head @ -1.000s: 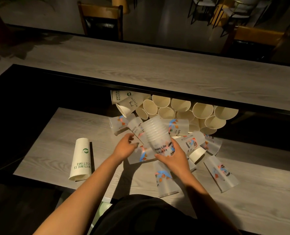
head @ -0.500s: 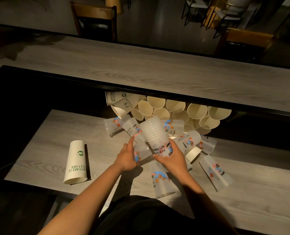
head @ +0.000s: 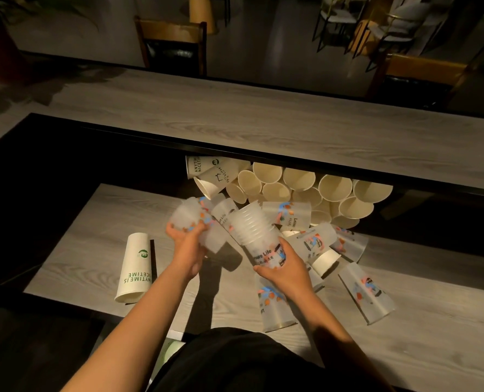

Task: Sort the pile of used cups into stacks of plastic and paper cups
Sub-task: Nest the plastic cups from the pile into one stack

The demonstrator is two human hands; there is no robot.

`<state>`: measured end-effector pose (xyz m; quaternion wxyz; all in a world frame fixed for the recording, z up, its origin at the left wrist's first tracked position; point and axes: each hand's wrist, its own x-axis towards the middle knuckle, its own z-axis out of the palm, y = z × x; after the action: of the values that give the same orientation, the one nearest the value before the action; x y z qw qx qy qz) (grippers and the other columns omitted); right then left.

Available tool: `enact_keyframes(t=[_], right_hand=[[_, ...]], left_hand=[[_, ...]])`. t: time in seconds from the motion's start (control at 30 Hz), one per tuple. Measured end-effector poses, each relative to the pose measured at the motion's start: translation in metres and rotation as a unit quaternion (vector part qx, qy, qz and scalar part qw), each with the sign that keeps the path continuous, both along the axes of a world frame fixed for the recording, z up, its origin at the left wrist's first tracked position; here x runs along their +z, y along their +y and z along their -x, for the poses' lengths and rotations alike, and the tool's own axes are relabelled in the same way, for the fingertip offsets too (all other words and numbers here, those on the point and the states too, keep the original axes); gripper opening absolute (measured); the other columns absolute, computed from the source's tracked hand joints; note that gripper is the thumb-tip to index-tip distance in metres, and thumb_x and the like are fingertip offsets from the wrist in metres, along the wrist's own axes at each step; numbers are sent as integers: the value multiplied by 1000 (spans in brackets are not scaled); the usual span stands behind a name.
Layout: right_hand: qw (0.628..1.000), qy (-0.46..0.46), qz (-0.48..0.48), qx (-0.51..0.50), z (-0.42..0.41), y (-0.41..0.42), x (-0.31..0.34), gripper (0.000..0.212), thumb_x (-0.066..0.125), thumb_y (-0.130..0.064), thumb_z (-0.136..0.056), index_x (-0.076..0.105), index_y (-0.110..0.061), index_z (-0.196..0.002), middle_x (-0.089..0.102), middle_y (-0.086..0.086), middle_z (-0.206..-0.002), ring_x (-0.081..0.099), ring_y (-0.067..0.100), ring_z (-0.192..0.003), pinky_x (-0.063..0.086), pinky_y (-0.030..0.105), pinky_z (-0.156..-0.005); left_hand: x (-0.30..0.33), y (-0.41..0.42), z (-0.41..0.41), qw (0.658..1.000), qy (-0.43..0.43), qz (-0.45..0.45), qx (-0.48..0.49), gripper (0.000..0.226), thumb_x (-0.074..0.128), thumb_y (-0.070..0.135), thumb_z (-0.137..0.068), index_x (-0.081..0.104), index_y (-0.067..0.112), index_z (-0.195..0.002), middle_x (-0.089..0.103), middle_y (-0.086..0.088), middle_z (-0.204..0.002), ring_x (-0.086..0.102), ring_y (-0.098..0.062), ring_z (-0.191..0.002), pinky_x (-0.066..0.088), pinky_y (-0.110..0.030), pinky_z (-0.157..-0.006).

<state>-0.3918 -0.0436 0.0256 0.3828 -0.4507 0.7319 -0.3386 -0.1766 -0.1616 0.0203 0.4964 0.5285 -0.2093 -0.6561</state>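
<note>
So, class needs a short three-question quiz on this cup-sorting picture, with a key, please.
1. True or false: the right hand holds a stack of plastic cups.
2. What does the left hand grip? A) a paper cup B) a plastic cup C) nothing
3. Which kind of cup lies alone at the left of the table?

Key: 1 true; 2 B; 3 the paper cup.

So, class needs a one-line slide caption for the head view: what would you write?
Right hand steadies a stack of plastic cups while left hand lifts another plastic cup from the pile.
</note>
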Motion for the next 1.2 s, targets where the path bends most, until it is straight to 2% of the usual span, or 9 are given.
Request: enact_keyframes(t=[0.1,0.2,0.43,0.57,0.67,0.77,0.87,1.03,1.2], right_hand=[[999,31,-4,24,0,3,-1,73,81,-57,-56,39,-74,-113,62,-34,-104,57,-16,-97,47,17,-72],[996,63,-19,51,1,5,-5,82,84,-52,-59,45,-51,-132,64,-17,-112,63,1,-96,58,36,-82],[992,98,-20,76,0,6,-9,86,85,-48,-63,43,-46,-137,61,-16,-118,61,7,-103,57,41,-90],[995,78,-21,56,-1,4,-7,88,85,-47,-63,41,-47,-139,61,-15,-119,61,4,-100,57,39,-88],[998,57,-17,33,0,1,-6,91,87,-45,-65,38,-49,-142,59,-17,-122,60,3,-102,54,35,-89],[999,46,-20,22,0,-1,-6,91,87,-45,-66,36,-53,-141,58,-21,-119,59,3,-102,54,34,-90],[999,19,-25,15,1,-2,-7,85,87,-46,-64,37,-63,-131,60,-27,-110,61,-1,-97,55,32,-87],[1000,-24,-15,-1,3,-6,-3,85,81,-58,-53,37,-72,-125,62,-34,-112,61,-12,-99,55,25,-85],[999,-32,0,-8,7,-10,-1,84,86,-50,-57,42,-71,-125,63,-35,-115,62,-11,-102,54,26,-86]], left_hand=[[15,-7,2,975,148,-87,141,79,77,11,-82,24,25,-140,53,-19,-132,67,-34,-107,62,-40,-65],[20,-8,6,959,180,-110,192,80,81,12,-80,26,25,-136,54,-19,-127,67,-33,-105,63,-43,-67],[15,0,24,999,44,-22,19,93,77,4,-79,18,39,-142,51,-15,-130,62,-36,-113,58,-51,-90],[16,4,26,996,59,4,-68,48,67,8,-81,51,23,-123,64,-11,-103,70,-18,-84,58,-33,-67],[17,6,28,993,45,20,-104,40,48,3,-79,68,6,-113,68,-12,-115,65,-24,-100,55,-35,-81],[18,5,29,993,10,12,-121,61,42,-4,-69,64,-4,-125,65,-16,-131,58,-32,-120,48,-42,-103],[18,-2,29,991,-29,16,-133,63,43,-7,-67,68,3,-124,64,-11,-131,57,-28,-123,47,-43,-107],[3,-33,27,984,-167,-44,-46,41,40,-4,-92,62,18,-120,58,-10,-125,59,-17,-91,51,-27,-66],[-22,-70,6,960,-247,-129,-25,29,45,8,-100,55,7,-127,51,-18,-134,62,-32,-110,55,-44,-96]])
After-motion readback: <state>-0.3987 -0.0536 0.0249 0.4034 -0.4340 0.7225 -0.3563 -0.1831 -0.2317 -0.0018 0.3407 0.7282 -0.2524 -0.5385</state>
